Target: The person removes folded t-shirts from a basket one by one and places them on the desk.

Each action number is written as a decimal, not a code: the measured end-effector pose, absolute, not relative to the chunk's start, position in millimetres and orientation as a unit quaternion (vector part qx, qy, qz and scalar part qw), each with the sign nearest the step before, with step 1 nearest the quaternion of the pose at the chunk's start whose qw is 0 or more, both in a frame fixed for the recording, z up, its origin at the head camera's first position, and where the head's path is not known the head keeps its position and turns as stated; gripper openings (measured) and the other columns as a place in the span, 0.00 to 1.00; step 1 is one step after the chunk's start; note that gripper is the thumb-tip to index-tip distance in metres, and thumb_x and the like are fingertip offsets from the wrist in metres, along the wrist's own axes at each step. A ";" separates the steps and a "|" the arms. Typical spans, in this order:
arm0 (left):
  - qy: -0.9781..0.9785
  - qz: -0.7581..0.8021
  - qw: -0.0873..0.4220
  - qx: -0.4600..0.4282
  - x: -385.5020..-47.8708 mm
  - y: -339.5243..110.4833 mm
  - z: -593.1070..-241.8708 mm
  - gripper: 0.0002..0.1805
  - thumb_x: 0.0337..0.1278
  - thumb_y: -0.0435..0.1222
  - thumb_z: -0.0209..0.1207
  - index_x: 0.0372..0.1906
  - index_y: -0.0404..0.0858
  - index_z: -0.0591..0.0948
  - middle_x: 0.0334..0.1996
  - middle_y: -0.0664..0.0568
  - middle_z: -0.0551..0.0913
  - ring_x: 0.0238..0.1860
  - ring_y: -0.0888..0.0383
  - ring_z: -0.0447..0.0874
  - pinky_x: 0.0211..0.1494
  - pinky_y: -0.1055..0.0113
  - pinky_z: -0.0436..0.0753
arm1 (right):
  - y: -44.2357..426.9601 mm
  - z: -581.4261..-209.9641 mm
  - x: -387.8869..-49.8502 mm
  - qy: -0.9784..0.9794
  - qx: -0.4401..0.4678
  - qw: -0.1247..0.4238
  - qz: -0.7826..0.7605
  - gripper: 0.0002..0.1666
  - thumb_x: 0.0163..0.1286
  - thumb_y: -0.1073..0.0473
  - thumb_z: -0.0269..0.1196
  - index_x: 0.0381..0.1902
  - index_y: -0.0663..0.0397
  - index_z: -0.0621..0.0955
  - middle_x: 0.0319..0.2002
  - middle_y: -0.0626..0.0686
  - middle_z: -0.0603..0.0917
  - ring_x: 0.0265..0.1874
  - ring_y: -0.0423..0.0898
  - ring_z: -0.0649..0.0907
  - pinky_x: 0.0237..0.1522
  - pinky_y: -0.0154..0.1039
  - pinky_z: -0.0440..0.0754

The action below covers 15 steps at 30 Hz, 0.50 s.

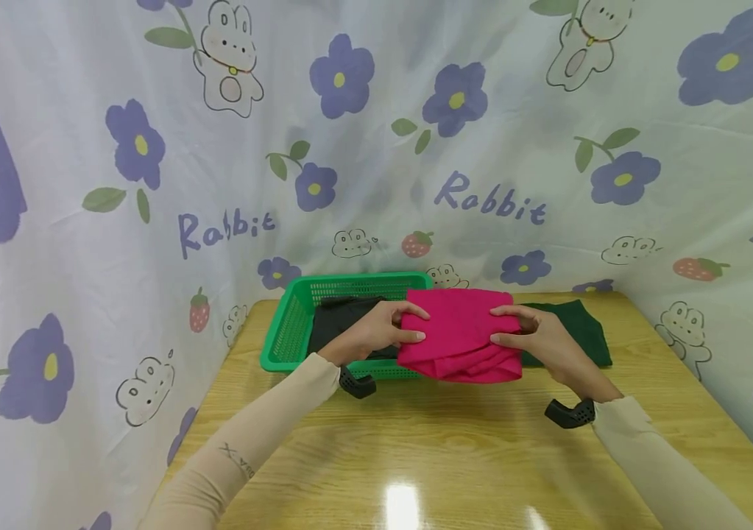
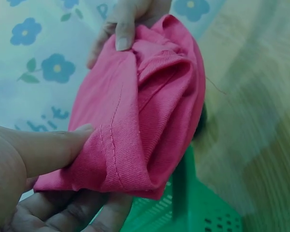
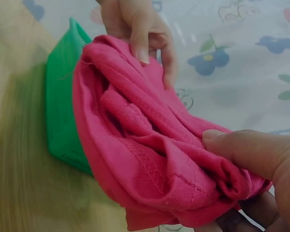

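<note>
Clock read from pink cloth (image 1: 457, 320), head view. At 9 o'clock: basket (image 1: 288, 329), green, on table (image 1: 376, 434); black cloth (image 1: 339, 316) inside, partly hidden. With left hand (image 1: 378, 327), pinches pink cloth at its 9 o'clock edge, narrow grip, thumb one side, fingers the other. At centre, pink cloth: folded to a rough rectangle. Hangs between both hands above table, overlaps basket's right end in view; looks smooth on top, loosely layered toward 6 o'clock. With right hand (image 1: 542, 337), pinches the 3 o'clock edge, equally narrow grip. Beyond, at 3 o'clock: green cloth (image 1: 584, 331), on table. At 12 o'clock: curtain (image 1: 383, 147), purple flowers, rabbits.
</note>
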<state>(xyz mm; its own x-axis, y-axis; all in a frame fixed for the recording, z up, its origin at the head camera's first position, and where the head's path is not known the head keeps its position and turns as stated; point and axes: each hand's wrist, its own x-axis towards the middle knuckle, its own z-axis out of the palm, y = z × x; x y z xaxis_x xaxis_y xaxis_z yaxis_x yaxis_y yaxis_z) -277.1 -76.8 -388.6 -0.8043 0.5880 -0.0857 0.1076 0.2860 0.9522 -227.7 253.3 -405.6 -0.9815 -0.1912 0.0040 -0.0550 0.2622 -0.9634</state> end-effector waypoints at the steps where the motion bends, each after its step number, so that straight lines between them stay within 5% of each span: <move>1: 0.768 0.557 0.221 0.227 -276.5 -74.8 -389.6 0.21 0.66 0.33 0.67 0.62 0.41 0.81 0.44 0.43 0.86 0.45 0.50 0.87 0.52 0.51 0.86 | 255.6 -406.4 -226.3 0.793 -0.077 0.056 -0.601 0.38 0.63 0.50 0.77 0.69 0.50 0.78 0.60 0.59 0.82 0.47 0.48 0.84 0.48 0.38 0.83; 15: 0.762 0.546 0.236 0.256 -262.9 -45.6 -403.2 0.19 0.65 0.34 0.69 0.60 0.42 0.82 0.33 0.44 0.84 0.40 0.53 0.87 0.48 0.59 0.87 | 289.7 -421.9 -203.4 0.796 -0.078 0.050 -0.598 0.36 0.66 0.53 0.75 0.69 0.54 0.77 0.60 0.56 0.80 0.45 0.47 0.84 0.45 0.41 0.85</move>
